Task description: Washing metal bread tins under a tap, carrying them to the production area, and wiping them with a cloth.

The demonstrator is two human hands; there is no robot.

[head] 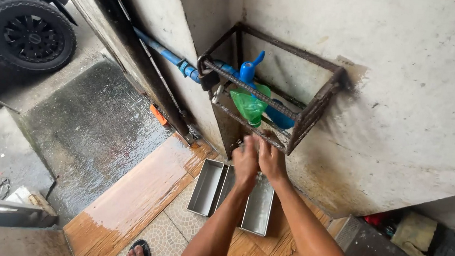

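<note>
— Head view, hands first: what are they doing?

— The left hand (246, 162) and right hand (271, 160) are pressed together, palm against palm, just under the rusty metal cage (317, 105) on the wall. Motion blur smears the fingers, so I cannot tell whether anything sits between them or how far they curl.

— What is above them?

— Inside the cage, a blue tap (250, 67) fed by a blue pipe (164, 52) that runs along the wall. A green plastic bag (249, 103) hangs from the tap and hides its spout.

— Below?

— Two metal trays (207, 186) lie side by side on the tiled floor (173, 216), right beneath the hands; the forearms cover part of the nearer one.

— Farther out?

— One sandalled foot (138, 255) is cut off at the bottom edge. The concrete ground (96, 127) to the left is wet. A car wheel (26, 33) shows at the top left, the rest of the car out of frame. Dark clutter at the lower right is too dim to name.
</note>
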